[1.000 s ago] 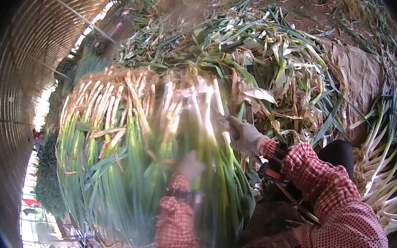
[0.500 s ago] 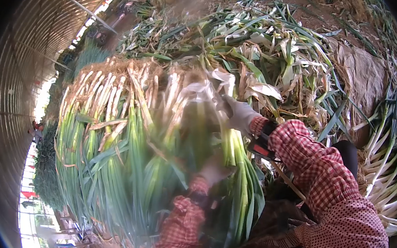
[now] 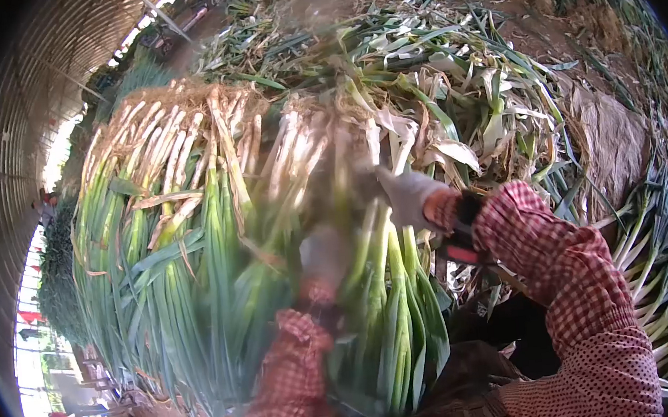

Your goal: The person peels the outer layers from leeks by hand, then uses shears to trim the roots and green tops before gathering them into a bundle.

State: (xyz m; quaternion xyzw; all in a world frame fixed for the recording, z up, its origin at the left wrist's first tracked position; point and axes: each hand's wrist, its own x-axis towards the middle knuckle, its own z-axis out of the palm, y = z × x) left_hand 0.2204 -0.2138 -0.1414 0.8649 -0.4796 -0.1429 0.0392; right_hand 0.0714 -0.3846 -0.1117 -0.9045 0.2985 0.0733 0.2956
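Note:
My right hand (image 3: 411, 194), in a pale glove, is closed around the stalks of a few green onions (image 3: 395, 299), just below their white ends. Their long green leaves hang toward me. Lower and to the left, my left hand (image 3: 324, 254) is over the leaves of the broad row of green onions (image 3: 190, 214); it is blurred, so its fingers do not show clearly. The row lies with rooted white ends away from me. A hazy smear across the middle of the view hides detail between my hands.
Beyond my right hand spreads a heap of stripped leaves and peelings (image 3: 493, 105). More green onions (image 3: 644, 259) lie at the right, by a brown sheet (image 3: 604, 134). A curved ribbed tunnel wall (image 3: 30, 141) rises at the left.
My left hand has moved up and slightly left over the leaves. My right hand has shifted slightly right. The loose pale skins near its fingers no longer show, and white stalks stand out there.

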